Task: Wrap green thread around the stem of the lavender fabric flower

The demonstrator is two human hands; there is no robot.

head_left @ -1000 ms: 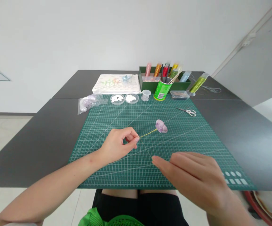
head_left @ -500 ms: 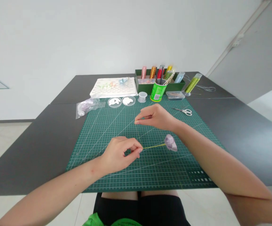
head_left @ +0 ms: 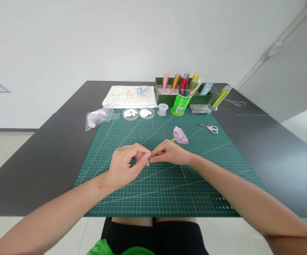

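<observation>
Tabletop (head_left: 49, 159) and green mat (head_left: 148, 202) share a near edge, and from it a thin yellowish strand (head_left: 183, 171) slants away until the person's right arm (head_left: 219, 177) hides it. Beyond, about mid-mat, the left hand (head_left: 128, 164) has thumb and forefinger clamped on the lower end of a stem (head_left: 164, 145). The right hand (head_left: 173, 153) is just beside it, behind the stem, fingertips close together; I can't tell whether they grip anything. The stem leans toward the far right corner, a lilac flower (head_left: 180, 135) at its tip. I'd judge the bloom largely formed and already joined to its stem; how much is left to do I can't tell. White-handled scissors (head_left: 214, 129) lie toward the right edge, apparently idle. Farther back, white pieces (head_left: 130, 113) sit in a clear dish (head_left: 130, 119), a plastic bag (head_left: 97, 118) lies toward the left edge, and a green can (head_left: 180, 106) stands before a box (head_left: 166, 99) near the far edge.
</observation>
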